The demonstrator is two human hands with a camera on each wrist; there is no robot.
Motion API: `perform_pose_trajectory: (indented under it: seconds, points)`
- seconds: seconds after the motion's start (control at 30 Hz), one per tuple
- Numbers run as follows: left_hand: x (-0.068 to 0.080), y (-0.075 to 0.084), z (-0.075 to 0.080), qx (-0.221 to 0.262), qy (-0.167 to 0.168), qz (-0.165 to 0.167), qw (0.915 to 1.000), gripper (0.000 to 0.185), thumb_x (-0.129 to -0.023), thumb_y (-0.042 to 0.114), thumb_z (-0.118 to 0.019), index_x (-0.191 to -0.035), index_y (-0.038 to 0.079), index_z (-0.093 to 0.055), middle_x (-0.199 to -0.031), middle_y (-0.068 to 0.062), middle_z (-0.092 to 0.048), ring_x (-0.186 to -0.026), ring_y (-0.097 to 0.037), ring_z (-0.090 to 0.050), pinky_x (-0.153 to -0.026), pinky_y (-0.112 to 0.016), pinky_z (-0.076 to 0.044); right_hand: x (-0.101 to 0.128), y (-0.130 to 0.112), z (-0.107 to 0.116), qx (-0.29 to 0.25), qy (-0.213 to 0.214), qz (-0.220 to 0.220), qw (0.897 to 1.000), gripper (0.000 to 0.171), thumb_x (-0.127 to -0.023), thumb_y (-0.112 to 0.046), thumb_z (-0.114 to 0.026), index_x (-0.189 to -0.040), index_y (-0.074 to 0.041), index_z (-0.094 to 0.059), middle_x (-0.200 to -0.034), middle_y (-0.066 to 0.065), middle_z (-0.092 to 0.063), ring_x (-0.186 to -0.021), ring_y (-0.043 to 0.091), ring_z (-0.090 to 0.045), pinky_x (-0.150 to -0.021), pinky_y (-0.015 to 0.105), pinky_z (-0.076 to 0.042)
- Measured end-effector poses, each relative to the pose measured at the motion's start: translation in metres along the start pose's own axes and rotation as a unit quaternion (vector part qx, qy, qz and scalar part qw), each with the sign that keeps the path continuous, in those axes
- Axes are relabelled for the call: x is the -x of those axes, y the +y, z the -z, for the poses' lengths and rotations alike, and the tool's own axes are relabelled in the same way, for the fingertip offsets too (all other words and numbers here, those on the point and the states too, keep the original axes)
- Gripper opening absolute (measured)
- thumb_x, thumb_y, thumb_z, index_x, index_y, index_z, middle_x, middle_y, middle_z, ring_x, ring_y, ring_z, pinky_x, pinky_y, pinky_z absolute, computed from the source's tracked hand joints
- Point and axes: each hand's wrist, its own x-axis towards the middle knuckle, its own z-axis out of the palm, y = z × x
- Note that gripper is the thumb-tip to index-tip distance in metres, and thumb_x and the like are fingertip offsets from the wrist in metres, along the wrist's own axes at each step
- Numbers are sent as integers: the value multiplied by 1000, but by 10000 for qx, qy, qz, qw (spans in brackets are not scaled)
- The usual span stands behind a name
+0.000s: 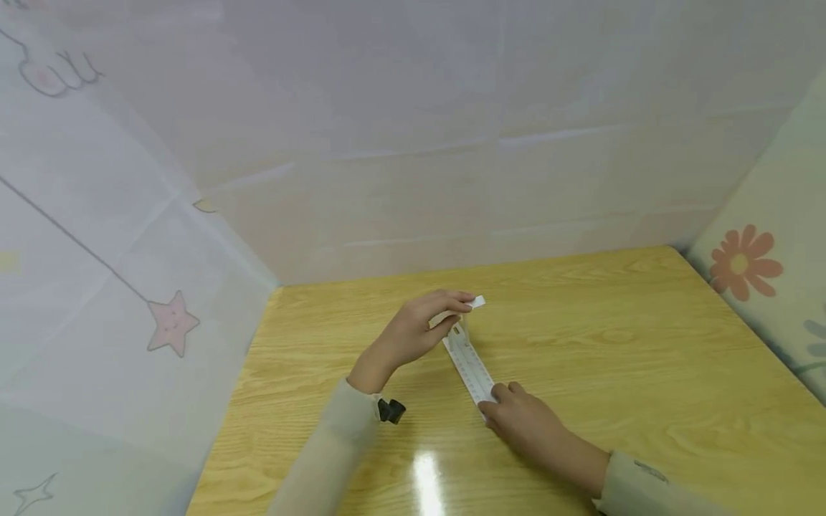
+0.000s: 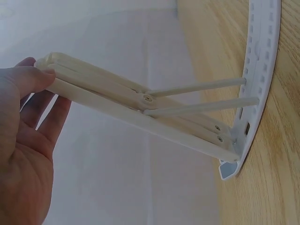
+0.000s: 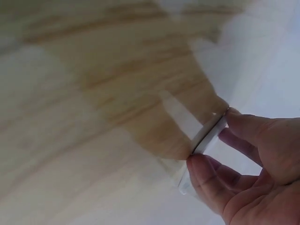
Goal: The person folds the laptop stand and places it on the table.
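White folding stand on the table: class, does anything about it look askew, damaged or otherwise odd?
Nothing stands out. The white folding stand lies on the wooden table; the left hand lifts its hinged arm, two thin rods bracing it, and the right hand pinches the near end. No cracks show.

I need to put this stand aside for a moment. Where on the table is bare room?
The wooden table is bare on the right, between the right hand and the flower-print wall, and along the back wall. The left side by the star-print sheet is free too. It is crowded only mid-table, where the left hand and right hand hold the white folding stand.
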Motion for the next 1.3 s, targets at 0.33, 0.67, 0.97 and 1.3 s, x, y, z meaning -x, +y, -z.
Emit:
perform_pose_trajectory:
  seconds: [0.33, 0.67, 0.97, 1.3]
  points:
    - [-4, -7, 3, 252, -39, 60, 9997, 25, -94, -8, -65, -115, 5, -68, -132, -10, -67, -124, -20, -62, -101, -24, -52, -11, -1, -1, -18, 37, -134, 9999, 14, -89, -26, -78, -98, -17, -72, -95, 6, -65, -74, 19, -56, -51, 25, -48]
    - [-6, -17, -1, 723, 59, 427, 9964, 29, -96, -9, -61, -119, 7, -70, -133, -9, -66, -125, -21, -62, -101, -27, -53, -23, -11, -6, -85, 51, -458, 9989, 18, -88, -28, -79, -90, -15, -67, -87, 7, -61, -67, 18, -52, -49, 26, -47]
    - [-2, -13, -7, -258, 280, -76, 9992, 36, -94, -9, -63, -126, 5, -69, -132, -8, -66, -124, -19, -62, -101, -23, -51, -17, 3, -2, -251, -56, 146, 9996, 19, -88, -21, -79, -106, -16, -76, -96, 6, -65, -77, 17, -58, -57, 25, -53]
    - [1, -2, -11, -1288, 406, -524, 9894, 38, -94, -3, -63, -132, 3, -65, -135, -11, -64, -122, -19, -63, -76, -13, -50, -12, 26, 0, -587, 43, 995, 9933, 28, -87, -17, -80, -115, -19, -77, -109, 0, -68, -96, 19, -61, -73, 26, -58]
